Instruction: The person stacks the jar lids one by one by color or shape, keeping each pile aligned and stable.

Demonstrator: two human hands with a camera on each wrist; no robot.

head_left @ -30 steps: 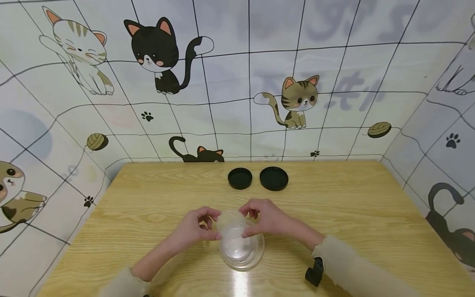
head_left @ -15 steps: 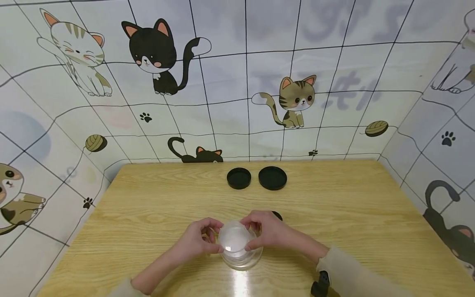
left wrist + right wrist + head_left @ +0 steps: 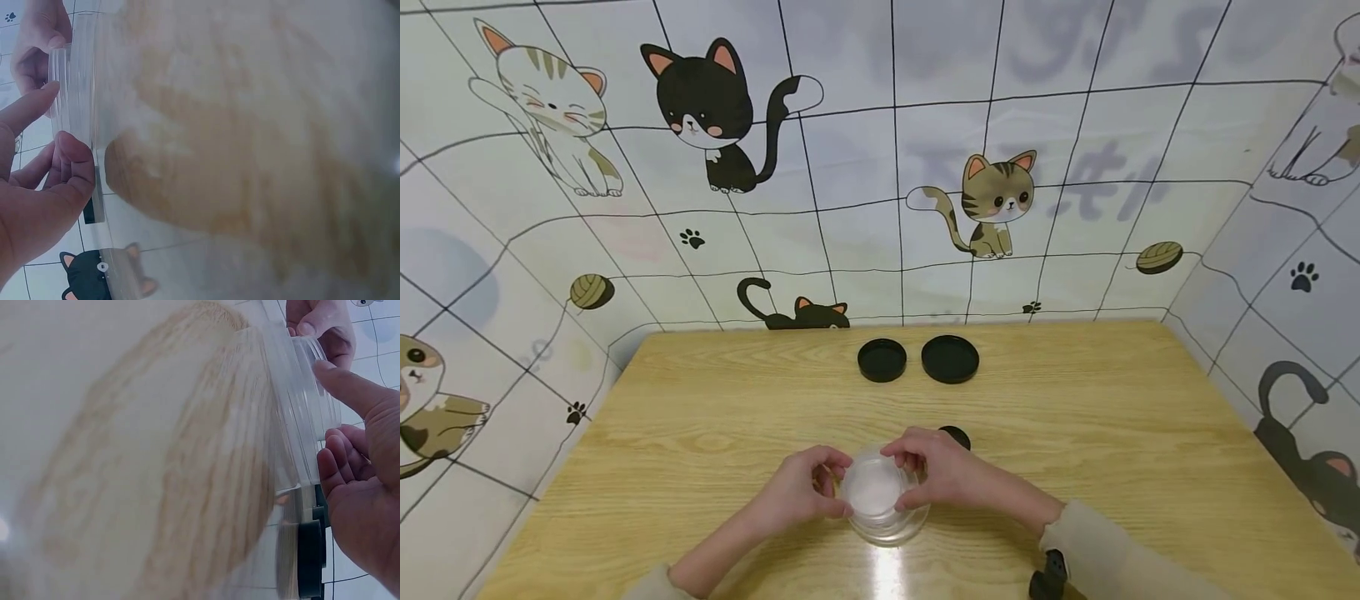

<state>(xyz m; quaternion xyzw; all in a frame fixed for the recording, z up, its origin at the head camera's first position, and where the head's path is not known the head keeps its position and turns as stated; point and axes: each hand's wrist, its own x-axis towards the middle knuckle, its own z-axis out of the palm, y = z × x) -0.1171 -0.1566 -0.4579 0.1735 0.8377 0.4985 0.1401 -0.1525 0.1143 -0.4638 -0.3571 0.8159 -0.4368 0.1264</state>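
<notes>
Clear round dishes are stacked in front of me on the wooden table (image 3: 737,400), the widest dish (image 3: 891,537) at the bottom. On top, a small clear dish (image 3: 874,485) lies flat between my two hands. My left hand (image 3: 801,485) holds its left side, thumb at the near rim and fingers curled at the far rim. From the right my right hand (image 3: 940,468) grips it the same way. Both wrist views show the stack (image 3: 80,81) side-on, with the thumbs on the uppermost rim.
Two shallow black round lids, one small (image 3: 882,360) and one larger (image 3: 951,359), lie side by side near the table's back edge. A third black lid (image 3: 957,436) shows partly behind my right hand. A wall cloth (image 3: 865,167) printed with cats encloses the table.
The small clear dish, tilted up a second ago, has come down level onto the stack, and both hands moved slightly nearer with it. The third black lid, hidden before, now shows behind my right hand.
</notes>
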